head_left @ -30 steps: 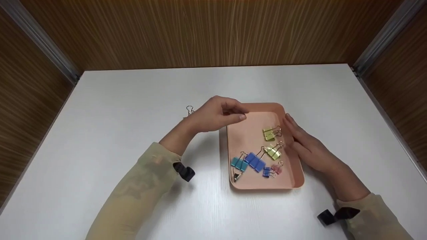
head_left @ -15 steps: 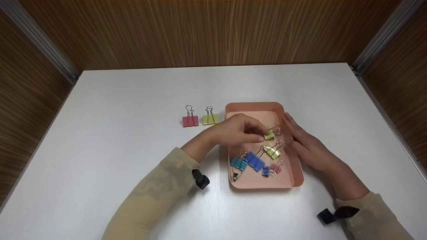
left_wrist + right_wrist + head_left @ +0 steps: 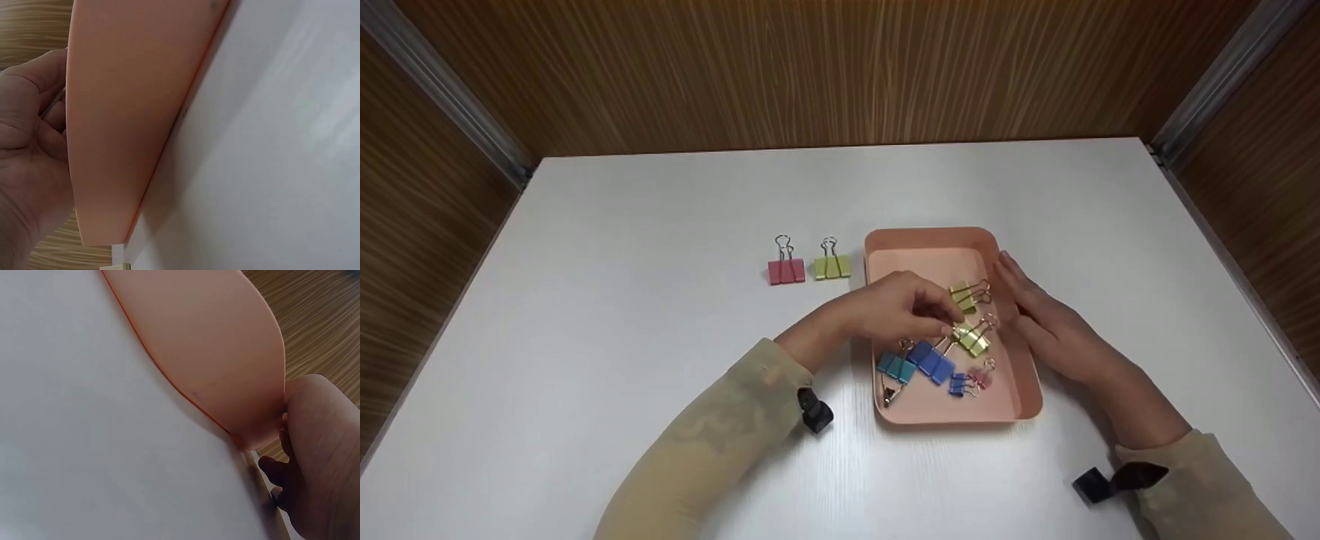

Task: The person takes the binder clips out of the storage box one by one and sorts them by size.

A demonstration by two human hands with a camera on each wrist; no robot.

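On a white tabletop, a left hand (image 3: 896,311) reaches into a shallow peach plastic tray (image 3: 930,240), fingertips closing on a yellow-green binder clip (image 3: 973,339).

Two clips, one red (image 3: 786,270) and one yellow-green (image 3: 832,266), lie left of the tray; some seven remain inside. Half a second ago the hand was at the upper yellow clip (image 3: 964,295); the pinch now seems partial. The right hand (image 3: 1046,330) rests flat-fingered against the tray's right wall.

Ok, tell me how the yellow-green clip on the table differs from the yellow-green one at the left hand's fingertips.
The yellow-green clip on the table lies outside the tray, beside a red clip; the yellow-green clip in the tray lies among other clips. The table one lies square, its wire handles pointing away from the person; the tray one lies slantwise. No hand touches the table one; the left hand has its fingertips at the tray one. Both share colour and shape.
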